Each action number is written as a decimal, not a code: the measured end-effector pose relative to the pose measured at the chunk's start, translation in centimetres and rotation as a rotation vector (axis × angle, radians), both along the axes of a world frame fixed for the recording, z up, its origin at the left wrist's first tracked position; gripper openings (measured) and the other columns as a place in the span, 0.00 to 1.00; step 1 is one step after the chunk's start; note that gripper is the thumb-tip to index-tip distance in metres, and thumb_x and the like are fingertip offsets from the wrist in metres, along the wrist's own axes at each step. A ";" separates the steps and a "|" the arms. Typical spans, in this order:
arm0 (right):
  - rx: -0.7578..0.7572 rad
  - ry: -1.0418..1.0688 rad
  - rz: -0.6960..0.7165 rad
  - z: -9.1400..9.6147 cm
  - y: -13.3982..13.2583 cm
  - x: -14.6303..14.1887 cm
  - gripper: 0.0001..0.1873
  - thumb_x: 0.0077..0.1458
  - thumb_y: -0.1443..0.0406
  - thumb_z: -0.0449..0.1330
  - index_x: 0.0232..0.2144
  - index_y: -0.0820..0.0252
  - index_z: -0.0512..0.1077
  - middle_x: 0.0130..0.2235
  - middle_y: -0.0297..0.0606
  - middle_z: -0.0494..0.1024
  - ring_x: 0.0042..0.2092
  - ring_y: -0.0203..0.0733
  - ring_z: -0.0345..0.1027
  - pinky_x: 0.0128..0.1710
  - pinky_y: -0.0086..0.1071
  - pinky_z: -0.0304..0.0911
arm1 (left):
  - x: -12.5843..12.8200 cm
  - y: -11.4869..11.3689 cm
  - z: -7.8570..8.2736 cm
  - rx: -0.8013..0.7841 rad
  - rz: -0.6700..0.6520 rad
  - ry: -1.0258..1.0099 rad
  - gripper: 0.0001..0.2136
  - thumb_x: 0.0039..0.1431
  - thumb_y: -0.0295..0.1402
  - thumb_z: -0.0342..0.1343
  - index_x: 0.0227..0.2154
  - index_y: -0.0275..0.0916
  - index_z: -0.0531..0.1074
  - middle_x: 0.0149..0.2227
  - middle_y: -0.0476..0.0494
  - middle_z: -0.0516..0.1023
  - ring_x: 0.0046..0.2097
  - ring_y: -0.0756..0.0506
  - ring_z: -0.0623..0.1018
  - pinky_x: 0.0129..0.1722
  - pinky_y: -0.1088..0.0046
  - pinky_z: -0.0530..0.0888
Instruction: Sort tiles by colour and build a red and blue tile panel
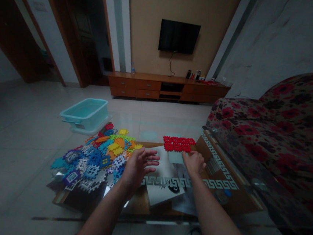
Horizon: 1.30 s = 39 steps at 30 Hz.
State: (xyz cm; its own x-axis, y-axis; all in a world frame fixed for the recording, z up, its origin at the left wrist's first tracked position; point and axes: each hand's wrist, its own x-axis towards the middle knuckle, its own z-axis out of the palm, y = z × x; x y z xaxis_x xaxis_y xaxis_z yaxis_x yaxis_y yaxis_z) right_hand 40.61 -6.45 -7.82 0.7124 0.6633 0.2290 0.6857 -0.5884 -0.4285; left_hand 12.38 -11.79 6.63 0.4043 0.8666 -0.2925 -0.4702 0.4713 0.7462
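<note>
My left hand (140, 164) hovers above the glass table, fingers stretched and apart, holding nothing. It is just right of a heap of colourful plastic interlocking pieces (94, 159), some shaped like window frames. My right hand (194, 163) is at the near edge of a block of red interlocking pieces (178, 144), laid in two rows on the glass. A digit of that hand reaches toward the lower row, and the other fingers are bent. Whether it touches the red pieces is hard to make out; nothing shows in its grasp.
The glass table (216, 184) has a patterned border, with papers (156, 191) visible under the glass. A turquoise plastic tub (86, 112) stands beyond the heap at the left. To the right is a flowered sofa (277, 125). A low wooden cabinet (148, 89) lines the far wall beneath a television (179, 37).
</note>
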 end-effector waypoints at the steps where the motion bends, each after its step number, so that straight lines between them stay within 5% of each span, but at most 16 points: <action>1: 0.000 0.001 -0.002 0.0 0.0 0.0 0.22 0.52 0.52 0.61 0.41 0.62 0.76 0.45 0.53 0.77 0.51 0.59 0.67 0.49 0.47 0.57 | 0.0 0.0 0.0 0.001 0.001 -0.001 0.23 0.55 0.50 0.55 0.39 0.33 0.77 0.38 0.36 0.80 0.39 0.43 0.76 0.37 0.69 0.70; 39: -0.010 -0.021 0.008 0.2 -0.1 -0.1 0.21 0.52 0.52 0.61 0.41 0.61 0.77 0.44 0.52 0.78 0.50 0.59 0.68 0.48 0.47 0.58 | 0.0 -0.1 -0.1 0.012 -0.014 -0.002 0.23 0.55 0.50 0.55 0.39 0.33 0.77 0.39 0.36 0.79 0.39 0.42 0.76 0.38 0.69 0.70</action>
State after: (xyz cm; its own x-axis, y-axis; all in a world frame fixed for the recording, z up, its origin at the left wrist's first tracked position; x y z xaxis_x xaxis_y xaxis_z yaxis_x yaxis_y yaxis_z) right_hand 40.49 -6.50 -7.59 0.7018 0.6717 0.2374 0.6996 -0.5867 -0.4078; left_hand 12.39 -11.90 6.54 0.4170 0.8643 -0.2811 -0.4649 0.4686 0.7512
